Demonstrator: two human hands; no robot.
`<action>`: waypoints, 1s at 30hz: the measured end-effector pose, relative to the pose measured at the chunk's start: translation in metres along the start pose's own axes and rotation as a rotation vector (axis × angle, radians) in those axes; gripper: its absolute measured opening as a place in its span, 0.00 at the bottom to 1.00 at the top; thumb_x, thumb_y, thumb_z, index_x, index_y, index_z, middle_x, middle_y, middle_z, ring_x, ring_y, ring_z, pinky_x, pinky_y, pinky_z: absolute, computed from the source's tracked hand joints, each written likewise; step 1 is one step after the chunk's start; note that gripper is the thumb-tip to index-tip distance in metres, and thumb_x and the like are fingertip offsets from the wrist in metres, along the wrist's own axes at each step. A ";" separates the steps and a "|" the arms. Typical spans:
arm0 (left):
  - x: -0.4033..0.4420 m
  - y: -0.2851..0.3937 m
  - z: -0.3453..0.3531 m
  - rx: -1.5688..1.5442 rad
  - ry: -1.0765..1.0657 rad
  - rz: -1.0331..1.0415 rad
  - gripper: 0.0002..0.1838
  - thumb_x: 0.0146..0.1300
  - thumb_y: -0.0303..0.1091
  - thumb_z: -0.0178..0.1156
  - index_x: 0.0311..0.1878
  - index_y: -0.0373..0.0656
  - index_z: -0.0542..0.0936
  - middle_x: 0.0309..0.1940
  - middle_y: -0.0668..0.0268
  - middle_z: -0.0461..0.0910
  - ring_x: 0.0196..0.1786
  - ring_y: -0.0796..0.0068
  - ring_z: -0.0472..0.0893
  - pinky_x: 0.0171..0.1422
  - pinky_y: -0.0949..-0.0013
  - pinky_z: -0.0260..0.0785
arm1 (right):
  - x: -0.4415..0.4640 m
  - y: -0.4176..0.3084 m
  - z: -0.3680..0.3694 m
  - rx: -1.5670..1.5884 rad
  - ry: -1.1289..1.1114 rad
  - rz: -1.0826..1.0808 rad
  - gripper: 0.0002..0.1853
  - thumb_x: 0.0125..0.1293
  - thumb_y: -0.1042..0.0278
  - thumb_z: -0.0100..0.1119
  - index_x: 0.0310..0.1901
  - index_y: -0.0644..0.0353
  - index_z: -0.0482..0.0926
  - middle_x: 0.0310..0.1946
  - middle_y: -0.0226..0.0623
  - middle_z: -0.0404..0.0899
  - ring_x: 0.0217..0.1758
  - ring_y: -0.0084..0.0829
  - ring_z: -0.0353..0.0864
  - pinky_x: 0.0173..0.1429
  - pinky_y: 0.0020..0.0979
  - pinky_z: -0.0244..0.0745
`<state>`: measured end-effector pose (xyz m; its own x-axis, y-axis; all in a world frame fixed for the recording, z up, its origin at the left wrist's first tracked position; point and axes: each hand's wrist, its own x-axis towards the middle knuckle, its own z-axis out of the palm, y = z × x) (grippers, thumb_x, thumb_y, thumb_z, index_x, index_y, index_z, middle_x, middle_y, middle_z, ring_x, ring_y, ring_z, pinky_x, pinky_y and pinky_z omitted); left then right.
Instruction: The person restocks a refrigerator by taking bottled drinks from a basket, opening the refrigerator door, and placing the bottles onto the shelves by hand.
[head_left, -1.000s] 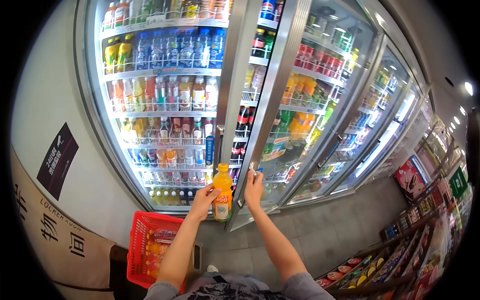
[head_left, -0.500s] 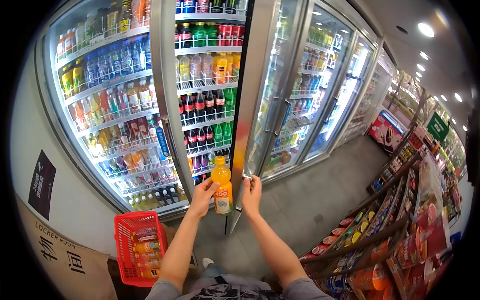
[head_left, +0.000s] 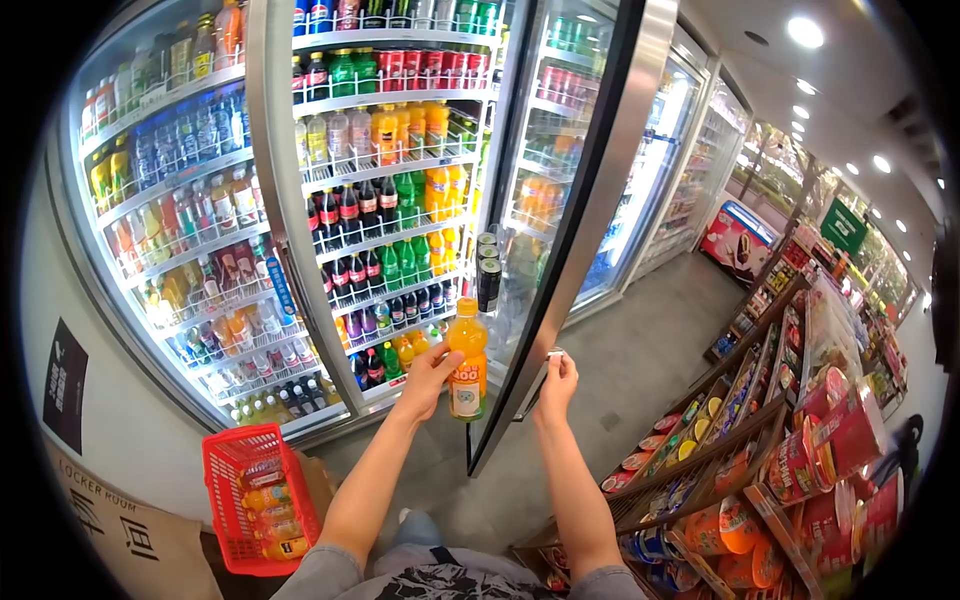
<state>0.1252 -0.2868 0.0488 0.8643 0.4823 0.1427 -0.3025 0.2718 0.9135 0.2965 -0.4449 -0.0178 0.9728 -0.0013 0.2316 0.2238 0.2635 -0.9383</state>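
My left hand (head_left: 424, 385) is closed around an orange juice bottle (head_left: 468, 365) with a yellow cap and a white patch on its label. The bottle stands upright in front of the opened drinks fridge. My right hand (head_left: 557, 390) grips the fridge door handle (head_left: 530, 400), with its fingers bent round the upper end. That glass door (head_left: 585, 200) stands swung out to the right. Behind the bottle, fridge shelves (head_left: 390, 160) hold rows of cola, green soda, cans and orange drinks.
A red basket (head_left: 213, 500) sits low on the left, with several bottles (head_left: 268, 515) lying inside. A cardboard box (head_left: 318, 485) is beside it. To the right runs a slanted snack rack (head_left: 735, 445) with cup noodles. Farther back stands a chest freezer (head_left: 738, 238).
The fridge door has swung wider open to the right, with my right hand on its handle. More shelves now show. The bottle stays in my left hand, slightly further right in view.
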 end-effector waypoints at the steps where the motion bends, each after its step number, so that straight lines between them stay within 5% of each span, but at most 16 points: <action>1: 0.003 0.001 0.006 -0.003 -0.011 -0.003 0.19 0.72 0.37 0.58 0.61 0.39 0.75 0.50 0.70 0.80 0.50 0.82 0.78 0.55 0.73 0.71 | 0.009 -0.003 -0.007 -0.003 0.010 -0.005 0.14 0.74 0.61 0.55 0.52 0.64 0.77 0.46 0.29 0.78 0.53 0.22 0.74 0.62 0.27 0.65; 3: 0.011 0.002 0.015 -0.044 -0.033 -0.001 0.19 0.72 0.37 0.57 0.61 0.38 0.76 0.50 0.70 0.81 0.50 0.81 0.79 0.56 0.73 0.71 | 0.025 -0.008 -0.025 0.052 -0.010 0.070 0.16 0.73 0.59 0.56 0.52 0.63 0.78 0.56 0.37 0.68 0.58 0.29 0.71 0.64 0.32 0.67; 5: 0.026 -0.004 0.016 -0.055 -0.047 -0.026 0.20 0.71 0.37 0.59 0.62 0.37 0.75 0.50 0.68 0.81 0.50 0.80 0.79 0.56 0.72 0.71 | 0.037 -0.007 -0.033 0.032 0.051 0.064 0.15 0.73 0.60 0.56 0.53 0.62 0.78 0.55 0.37 0.69 0.58 0.31 0.72 0.63 0.32 0.67; 9: 0.066 -0.017 0.017 -0.069 -0.111 -0.051 0.21 0.70 0.37 0.60 0.61 0.36 0.76 0.50 0.66 0.82 0.50 0.79 0.79 0.56 0.71 0.71 | 0.021 -0.089 -0.008 -0.342 0.449 -0.381 0.11 0.72 0.65 0.55 0.50 0.61 0.78 0.49 0.38 0.71 0.51 0.34 0.75 0.59 0.30 0.70; 13: 0.102 -0.009 0.017 -0.054 -0.160 -0.026 0.20 0.70 0.37 0.60 0.60 0.36 0.76 0.50 0.67 0.82 0.50 0.79 0.79 0.57 0.72 0.71 | 0.020 -0.087 0.038 -0.096 0.008 -0.549 0.08 0.71 0.71 0.58 0.48 0.63 0.76 0.44 0.33 0.77 0.48 0.24 0.78 0.54 0.24 0.72; 16: 0.129 0.000 -0.001 -0.066 -0.181 -0.044 0.20 0.70 0.36 0.60 0.61 0.36 0.76 0.50 0.66 0.82 0.50 0.79 0.79 0.57 0.72 0.70 | 0.041 -0.080 0.088 -0.219 -0.234 -0.513 0.12 0.71 0.70 0.59 0.53 0.64 0.76 0.45 0.35 0.79 0.48 0.24 0.79 0.54 0.24 0.73; 18: 0.149 0.011 -0.019 -0.041 -0.167 -0.022 0.21 0.70 0.36 0.60 0.61 0.36 0.76 0.50 0.65 0.82 0.50 0.79 0.79 0.58 0.72 0.70 | 0.061 -0.069 0.128 -0.068 -0.462 -0.210 0.17 0.66 0.69 0.64 0.56 0.63 0.78 0.45 0.38 0.81 0.48 0.25 0.79 0.51 0.27 0.76; 21: 0.183 0.032 -0.053 -0.004 -0.151 -0.006 0.21 0.70 0.36 0.60 0.62 0.35 0.76 0.51 0.64 0.81 0.51 0.78 0.78 0.58 0.71 0.70 | 0.084 -0.058 0.179 -0.006 -0.617 -0.020 0.22 0.65 0.68 0.66 0.60 0.64 0.76 0.46 0.38 0.81 0.48 0.24 0.80 0.50 0.26 0.77; 26: 0.241 0.068 -0.116 0.138 -0.103 0.068 0.21 0.68 0.36 0.63 0.60 0.35 0.77 0.48 0.66 0.78 0.50 0.77 0.77 0.59 0.71 0.68 | 0.122 -0.046 0.264 -0.238 -0.838 -0.190 0.28 0.62 0.65 0.69 0.62 0.66 0.73 0.46 0.41 0.84 0.48 0.26 0.82 0.45 0.27 0.80; 30: 0.278 0.085 -0.159 0.264 -0.035 0.158 0.21 0.66 0.38 0.65 0.58 0.35 0.78 0.48 0.64 0.72 0.53 0.73 0.75 0.62 0.69 0.66 | 0.133 -0.049 0.325 -0.234 -0.906 -0.128 0.28 0.63 0.66 0.69 0.62 0.64 0.73 0.46 0.41 0.84 0.49 0.26 0.83 0.46 0.27 0.79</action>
<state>0.2755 0.0030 0.1053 0.8295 0.4715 0.2993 -0.3228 -0.0324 0.9459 0.3952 -0.1444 0.1427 0.5453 0.7591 0.3555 0.4275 0.1130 -0.8969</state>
